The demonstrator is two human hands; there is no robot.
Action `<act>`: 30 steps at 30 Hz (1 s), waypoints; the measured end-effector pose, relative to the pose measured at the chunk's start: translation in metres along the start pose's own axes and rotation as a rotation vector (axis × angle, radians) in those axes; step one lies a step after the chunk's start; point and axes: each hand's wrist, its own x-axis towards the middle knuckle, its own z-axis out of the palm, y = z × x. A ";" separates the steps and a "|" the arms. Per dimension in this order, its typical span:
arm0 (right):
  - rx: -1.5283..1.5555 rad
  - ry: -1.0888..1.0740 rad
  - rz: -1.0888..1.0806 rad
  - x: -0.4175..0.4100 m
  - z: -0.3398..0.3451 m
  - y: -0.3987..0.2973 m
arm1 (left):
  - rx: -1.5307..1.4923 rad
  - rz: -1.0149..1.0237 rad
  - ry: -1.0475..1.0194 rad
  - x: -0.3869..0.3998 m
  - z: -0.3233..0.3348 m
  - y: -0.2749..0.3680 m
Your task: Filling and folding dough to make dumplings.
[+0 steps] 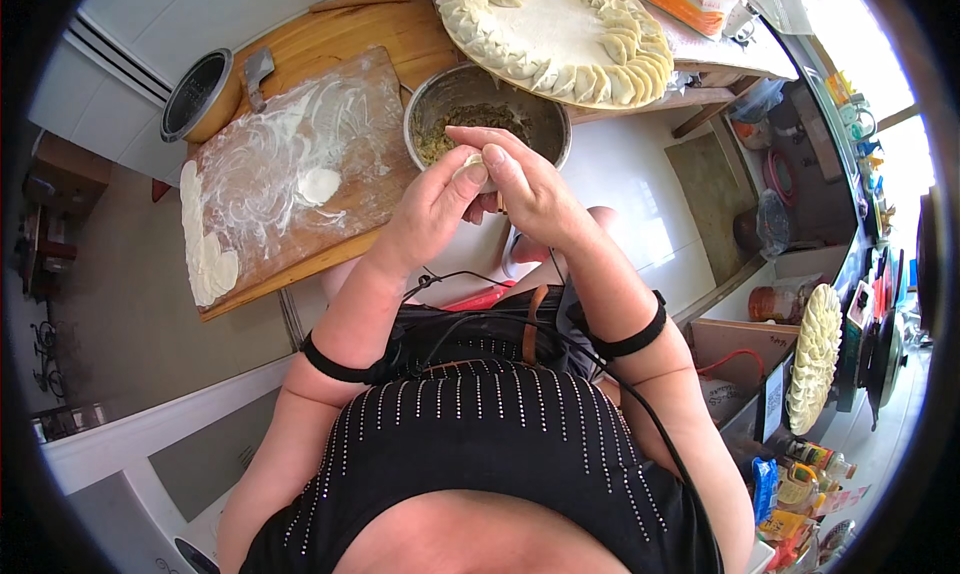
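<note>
Both hands meet in front of a steel bowl (564, 128) of chopped filling (450, 133). My left hand (442, 195) and my right hand (525, 184) press a small dumpling (480, 161) between thumbs and fingers; most of it is hidden by them. On the left lies a floured wooden board (367, 94). One round dough wrapper (319, 186) rests on it, and overlapping wrappers (214, 270) line its left edge. Beyond the bowl, a round tray (551, 30) carries rings of folded dumplings (630, 68).
A dough scraper (259, 71) and a dark-lined pot (201, 94) stand behind the board, with a rolling pin (360, 2) farther back. At right, a second tray of dumplings (814, 356) sits on the counter near bottles and packets (799, 488). A black cable (645, 394) crosses my lap.
</note>
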 end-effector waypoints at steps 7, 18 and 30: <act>0.044 -0.082 0.083 -0.002 -0.003 -0.002 | 0.039 0.050 0.088 0.000 0.006 -0.001; 0.110 -0.041 0.027 -0.006 0.011 0.003 | 0.217 0.062 0.153 -0.004 0.010 0.003; -0.106 0.061 -0.258 -0.010 0.021 -0.003 | 0.597 0.382 0.225 -0.015 0.013 0.011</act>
